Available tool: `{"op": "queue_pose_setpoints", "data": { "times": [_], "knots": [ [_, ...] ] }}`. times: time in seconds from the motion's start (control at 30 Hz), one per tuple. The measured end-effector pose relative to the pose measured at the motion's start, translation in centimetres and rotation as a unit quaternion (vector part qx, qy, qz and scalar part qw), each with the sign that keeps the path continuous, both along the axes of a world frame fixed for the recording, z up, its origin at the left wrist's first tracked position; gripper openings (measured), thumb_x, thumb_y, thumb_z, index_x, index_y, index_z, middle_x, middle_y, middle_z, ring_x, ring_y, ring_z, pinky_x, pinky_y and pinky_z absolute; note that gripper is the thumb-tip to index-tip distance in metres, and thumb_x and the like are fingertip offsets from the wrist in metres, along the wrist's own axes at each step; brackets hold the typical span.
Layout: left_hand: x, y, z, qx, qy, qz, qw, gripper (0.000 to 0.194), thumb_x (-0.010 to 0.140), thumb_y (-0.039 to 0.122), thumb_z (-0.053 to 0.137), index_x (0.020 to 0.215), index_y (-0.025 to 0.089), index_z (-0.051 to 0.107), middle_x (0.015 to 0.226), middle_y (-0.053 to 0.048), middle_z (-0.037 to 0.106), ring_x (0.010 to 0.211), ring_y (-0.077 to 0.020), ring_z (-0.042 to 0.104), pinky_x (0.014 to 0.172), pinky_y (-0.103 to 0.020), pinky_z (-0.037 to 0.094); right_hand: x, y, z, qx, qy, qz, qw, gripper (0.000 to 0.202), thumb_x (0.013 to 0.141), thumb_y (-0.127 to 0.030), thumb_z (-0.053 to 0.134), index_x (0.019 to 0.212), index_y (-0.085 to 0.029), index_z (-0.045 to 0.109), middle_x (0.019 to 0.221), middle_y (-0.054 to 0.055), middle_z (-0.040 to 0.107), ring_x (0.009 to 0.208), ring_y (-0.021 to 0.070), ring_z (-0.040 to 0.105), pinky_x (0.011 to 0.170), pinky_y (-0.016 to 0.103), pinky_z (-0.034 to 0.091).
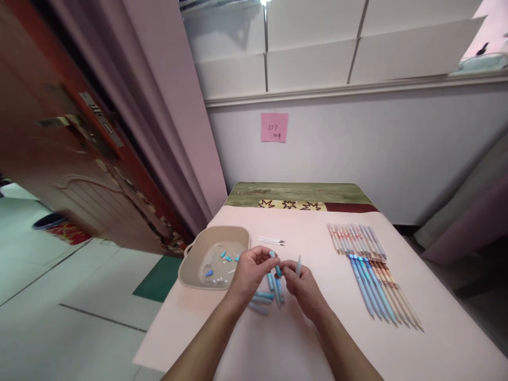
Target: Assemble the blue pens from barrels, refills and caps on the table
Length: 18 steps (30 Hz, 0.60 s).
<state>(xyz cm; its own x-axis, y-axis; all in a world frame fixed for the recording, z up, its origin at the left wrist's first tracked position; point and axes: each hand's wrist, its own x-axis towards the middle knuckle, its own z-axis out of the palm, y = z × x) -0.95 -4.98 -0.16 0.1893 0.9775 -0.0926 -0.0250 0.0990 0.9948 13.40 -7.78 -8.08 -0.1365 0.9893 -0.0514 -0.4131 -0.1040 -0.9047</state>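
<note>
My left hand (252,267) is closed in a pinch on a short blue pen barrel part (277,270), held tilted over the table. Close beside it, my right hand (302,286) is closed around a pale blue pen part (298,264) that points upward, its fingertips near the lower end of the left hand's part. Beneath the hands lie several loose blue pen parts (262,296), partly covered by the fingers. Just beyond them, a few thin white pen refills (271,241) with dark tips rest on the pink tabletop (293,225).
On the left stands a beige basin (184,275) holding small blue and white pieces. To the right, several blue and brown pens (373,288) lie in a row, below a row of clear-ended pens (355,239). A pink note (274,127) hangs on the wall.
</note>
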Motion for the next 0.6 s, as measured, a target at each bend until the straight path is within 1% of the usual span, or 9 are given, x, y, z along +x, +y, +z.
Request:
{"op": "queue_pose_setpoints", "data": {
  "times": [0.1, 0.2, 0.3, 0.37, 0.4, 0.47, 0.5, 0.53, 0.6],
  "knots": [
    [0.4, -0.6, -0.9, 0.024, -0.003, 0.003, 1.000, 0.021, 0.063, 0.028, 0.078, 0.071, 0.014, 0.064, 0.062, 0.001, 0.061, 0.056, -0.0098, 0.053, 0.055, -0.021, 0.041, -0.2, -0.1, -0.3, 0.004, -0.047, -0.019, 0.999, 0.029, 0.073, -0.041, 0.076, 0.086, -0.016, 0.070, 0.065, -0.002, 0.056, 0.045, 0.0035, 0.024, 0.042, 0.022, 0.016],
    [0.5, -1.5, -1.5, 0.040, 0.016, 0.016, 0.999, 0.024, 0.064, 0.032, 0.078, 0.068, 0.014, 0.063, 0.058, 0.003, 0.055, 0.054, -0.0085, 0.048, 0.052, -0.021, 0.037, -0.6, -0.3, -0.7, 0.008, -0.075, -0.019, 0.997, 0.029, 0.073, -0.042, 0.076, 0.084, -0.016, 0.070, 0.064, -0.002, 0.056, 0.047, 0.0051, 0.030, 0.044, 0.022, 0.021],
    [-0.8, -1.9, -1.4, 0.050, 0.063, -0.003, 0.997, 0.025, 0.064, 0.034, 0.077, 0.072, 0.014, 0.065, 0.060, 0.002, 0.056, 0.054, -0.0085, 0.046, 0.051, -0.021, 0.036, -1.1, -0.5, -1.1, 0.008, -0.085, 0.002, 0.996, 0.028, 0.073, -0.043, 0.075, 0.078, -0.017, 0.067, 0.062, -0.002, 0.056, 0.051, 0.0080, 0.038, 0.048, 0.022, 0.028],
    [-3.1, -1.3, -0.9, 0.070, 0.093, -0.005, 0.993, 0.028, 0.064, 0.034, 0.076, 0.083, 0.015, 0.067, 0.069, -0.001, 0.063, 0.058, -0.0102, 0.051, 0.055, -0.021, 0.040, -1.4, -0.6, -1.5, 0.005, -0.085, 0.012, 0.996, 0.028, 0.073, -0.044, 0.075, 0.077, -0.017, 0.066, 0.064, -0.001, 0.058, 0.056, 0.0109, 0.045, 0.052, 0.023, 0.033],
    [-4.8, -0.7, -0.6, 0.086, 0.109, 0.012, 0.990, 0.032, 0.064, 0.034, 0.076, 0.089, 0.016, 0.067, 0.076, -0.002, 0.066, 0.062, -0.0114, 0.054, 0.057, -0.022, 0.042, -1.5, -0.7, -1.8, 0.003, -0.081, 0.013, 0.997, 0.029, 0.073, -0.044, 0.075, 0.078, -0.017, 0.066, 0.066, 0.000, 0.060, 0.060, 0.0125, 0.048, 0.054, 0.024, 0.035],
    [-9.0, 1.0, 0.0, 0.115, 0.158, 0.089, 0.977, 0.026, 0.069, 0.035, 0.069, 0.085, 0.016, 0.065, 0.074, -0.002, 0.066, 0.065, -0.0136, 0.058, 0.061, -0.024, 0.044, -1.5, -0.7, -2.4, -0.008, -0.071, 0.007, 0.997, 0.029, 0.072, -0.043, 0.076, 0.081, -0.017, 0.067, 0.074, 0.003, 0.063, 0.066, 0.0145, 0.052, 0.057, 0.024, 0.038],
    [-11.3, 2.0, 0.2, 0.132, 0.215, 0.132, 0.959, 0.021, 0.071, 0.035, 0.066, 0.082, 0.017, 0.064, 0.072, -0.001, 0.065, 0.065, -0.0141, 0.058, 0.062, -0.024, 0.044, -1.5, -0.6, -2.7, -0.018, -0.065, 0.001, 0.998, 0.030, 0.072, -0.043, 0.076, 0.083, -0.017, 0.068, 0.076, 0.003, 0.065, 0.065, 0.0145, 0.052, 0.056, 0.024, 0.038],
    [-13.5, 2.9, 0.3, 0.144, 0.295, 0.166, 0.930, 0.017, 0.072, 0.033, 0.063, 0.078, 0.017, 0.063, 0.070, -0.001, 0.064, 0.064, -0.0146, 0.057, 0.062, -0.024, 0.044, -1.5, -0.6, -3.0, -0.030, -0.059, -0.006, 0.998, 0.031, 0.071, -0.043, 0.077, 0.087, -0.018, 0.068, 0.077, 0.004, 0.065, 0.064, 0.0140, 0.052, 0.055, 0.024, 0.037],
    [-17.1, 4.3, 0.3, 0.136, 0.466, 0.157, 0.860, 0.010, 0.074, 0.027, 0.058, 0.075, 0.018, 0.063, 0.070, -0.001, 0.065, 0.066, -0.0162, 0.058, 0.063, -0.025, 0.041, -1.5, -0.4, -3.5, -0.055, -0.048, -0.016, 0.997, 0.035, 0.070, -0.043, 0.078, 0.092, -0.018, 0.069, 0.077, 0.004, 0.066, 0.061, 0.0140, 0.051, 0.051, 0.023, 0.035]
  ]
}}
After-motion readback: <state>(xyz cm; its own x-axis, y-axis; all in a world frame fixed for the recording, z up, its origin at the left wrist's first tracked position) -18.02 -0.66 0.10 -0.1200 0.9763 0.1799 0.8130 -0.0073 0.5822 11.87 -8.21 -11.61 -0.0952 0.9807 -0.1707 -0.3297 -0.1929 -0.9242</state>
